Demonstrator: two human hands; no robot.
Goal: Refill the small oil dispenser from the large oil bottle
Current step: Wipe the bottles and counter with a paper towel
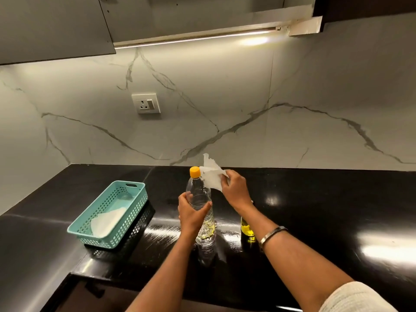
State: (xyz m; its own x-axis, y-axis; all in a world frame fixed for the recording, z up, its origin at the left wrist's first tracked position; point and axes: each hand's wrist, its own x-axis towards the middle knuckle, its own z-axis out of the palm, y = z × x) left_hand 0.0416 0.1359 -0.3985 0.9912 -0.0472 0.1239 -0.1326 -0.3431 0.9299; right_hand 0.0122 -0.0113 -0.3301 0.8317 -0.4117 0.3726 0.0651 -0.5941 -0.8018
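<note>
A large clear plastic oil bottle [199, 192] with an orange cap [195, 172] stands upright on the black counter, a little yellow oil at its bottom. My left hand [191, 213] grips its body around the middle. My right hand [235, 188] pinches a white paper tissue [211, 176] held against the bottle's neck, just right of the cap. The small oil dispenser [247, 231], dark glass with yellow oil, stands to the right of the big bottle, mostly hidden behind my right forearm.
A teal plastic basket [135, 197] with white tissue inside sits at the left on the glossy black counter [326, 210]. A marble backsplash with a wall socket [146, 103] rises behind. Cabinets hang overhead.
</note>
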